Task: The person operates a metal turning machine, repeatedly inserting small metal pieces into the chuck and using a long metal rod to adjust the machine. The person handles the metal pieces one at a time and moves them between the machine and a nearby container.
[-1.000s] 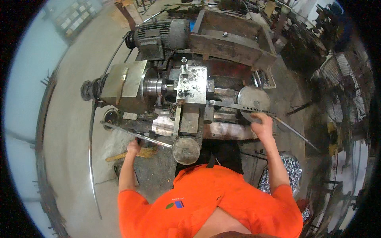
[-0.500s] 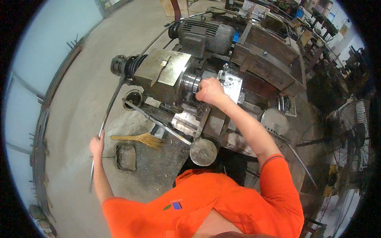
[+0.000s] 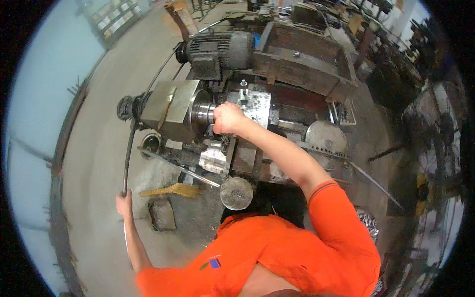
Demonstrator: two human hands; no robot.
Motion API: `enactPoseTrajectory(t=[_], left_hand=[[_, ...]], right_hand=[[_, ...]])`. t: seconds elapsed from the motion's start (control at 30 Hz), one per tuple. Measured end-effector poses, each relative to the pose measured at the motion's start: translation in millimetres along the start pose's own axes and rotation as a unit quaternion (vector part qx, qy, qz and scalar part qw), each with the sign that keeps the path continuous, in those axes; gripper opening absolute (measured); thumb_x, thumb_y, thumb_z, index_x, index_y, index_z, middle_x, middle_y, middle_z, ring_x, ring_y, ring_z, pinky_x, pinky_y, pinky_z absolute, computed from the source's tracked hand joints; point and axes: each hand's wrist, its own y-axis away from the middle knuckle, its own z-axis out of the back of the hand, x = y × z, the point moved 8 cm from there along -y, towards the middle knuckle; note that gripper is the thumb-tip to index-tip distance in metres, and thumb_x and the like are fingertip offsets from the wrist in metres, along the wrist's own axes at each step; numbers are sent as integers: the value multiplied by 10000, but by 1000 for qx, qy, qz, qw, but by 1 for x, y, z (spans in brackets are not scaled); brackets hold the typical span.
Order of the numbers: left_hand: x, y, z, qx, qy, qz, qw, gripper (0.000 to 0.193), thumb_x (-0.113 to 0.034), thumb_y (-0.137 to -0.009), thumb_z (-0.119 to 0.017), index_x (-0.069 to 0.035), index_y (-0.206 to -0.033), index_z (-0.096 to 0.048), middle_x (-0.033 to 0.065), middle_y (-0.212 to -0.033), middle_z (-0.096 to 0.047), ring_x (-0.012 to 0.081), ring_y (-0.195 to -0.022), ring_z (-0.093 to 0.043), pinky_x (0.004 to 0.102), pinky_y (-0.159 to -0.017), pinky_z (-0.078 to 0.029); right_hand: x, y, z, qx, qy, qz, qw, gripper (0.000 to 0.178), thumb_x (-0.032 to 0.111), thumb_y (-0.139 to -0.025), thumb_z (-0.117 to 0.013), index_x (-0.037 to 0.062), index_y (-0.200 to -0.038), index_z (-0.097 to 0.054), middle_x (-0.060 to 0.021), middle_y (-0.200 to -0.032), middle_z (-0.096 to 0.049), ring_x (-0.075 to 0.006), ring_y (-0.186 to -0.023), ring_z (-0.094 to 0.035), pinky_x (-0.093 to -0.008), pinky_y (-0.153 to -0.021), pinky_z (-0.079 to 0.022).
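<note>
My left hand [image 3: 124,202] is closed around a long metal rod [image 3: 129,156], whose upper end reaches the left end of a lathe headstock [image 3: 170,101]. My right hand [image 3: 228,118] is closed and pressed against the right face of the shiny round spindle nose [image 3: 202,113]. Whatever its fingers grip is hidden behind the hand. Just right of that hand lies a flat metal tool slide [image 3: 257,106] with an upright bolt [image 3: 243,85]. A wooden-handled tool [image 3: 167,106] rests on top of the headstock.
A ribbed motor [image 3: 217,52] sits behind the headstock, beside a rusty metal box [image 3: 307,59]. Round handwheels [image 3: 236,193] and a slanting bar [image 3: 193,174] stand out toward me. A straw broom [image 3: 173,190] and a dustpan [image 3: 162,215] lie on the floor at left.
My view has shifted, so the lathe sits further left in the picture. My left hand, still round the rod, is lower. My right hand stays at the spindle nose.
</note>
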Motion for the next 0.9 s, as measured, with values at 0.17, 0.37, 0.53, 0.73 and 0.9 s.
enactPoseTrajectory(t=[0.17,0.37,0.53,0.73,0.9], left_hand=[[15,-10,-15,55,-22,16,998,433,-419,-697,-644,-44,-914,-650,172,-846,-647,342,-821,-621,424,-728,-467],[38,-45,-19,-24,-106,-34,994,386,-426,-758,-574,-50,-797,-649,194,-756,-625,391,-736,-605,462,-622,-469],[28,-51,-24,49,-78,37,995,414,-444,-729,-605,-50,-841,-662,186,-832,-645,379,-807,-620,442,-683,-483],[-39,62,1,88,-29,46,995,417,-401,-728,-602,-34,-925,-604,208,-890,-628,373,-873,-603,455,-756,-469],[-33,56,-8,132,-1,12,991,403,-393,-704,-627,-19,-854,-596,219,-876,-621,376,-844,-603,444,-727,-467]], right_hand=[[-1,-3,-7,-19,28,32,999,270,243,-536,-640,39,-710,-669,-161,-781,-654,-318,-762,-627,-366,-718,-515],[2,-4,-11,-11,21,20,1000,247,215,-542,-629,33,-706,-663,-186,-789,-644,-347,-774,-618,-392,-732,-519],[-7,2,-10,7,44,-20,999,287,229,-541,-614,-7,-698,-656,-192,-792,-638,-337,-802,-604,-377,-746,-502],[5,-1,-12,-2,54,13,998,281,208,-548,-589,-29,-687,-646,-205,-791,-634,-352,-806,-597,-394,-753,-496],[2,-1,-6,-46,88,26,995,269,218,-534,-594,-21,-650,-641,-214,-737,-628,-363,-780,-603,-398,-749,-498]])
